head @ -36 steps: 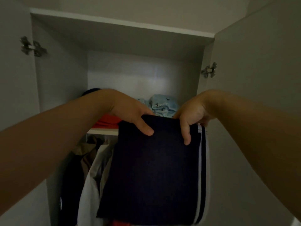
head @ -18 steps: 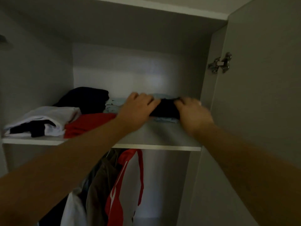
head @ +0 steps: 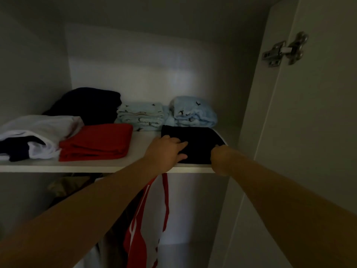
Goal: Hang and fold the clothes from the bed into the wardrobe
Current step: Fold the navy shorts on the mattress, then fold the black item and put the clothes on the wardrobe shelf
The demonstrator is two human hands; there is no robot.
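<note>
- Navy folded garment (head: 199,140) lies flat on the wardrobe shelf (head: 96,168), right end, just in front of a pale blue folded pile (head: 193,113)
- left hand (head: 166,149) rests on its near left part, fingers laid fairly straight over the cloth, thumb alongside
- right hand (head: 220,157) curled at the near right corner; fingers hidden, grip cannot be told
- red folded piece (head: 96,142) to the left, apart from the navy one; white bundle (head: 42,128) beyond it
- red-and-white garment (head: 146,219) hangs below the shelf

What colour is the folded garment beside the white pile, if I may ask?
The folded garment is red; head view.
</note>
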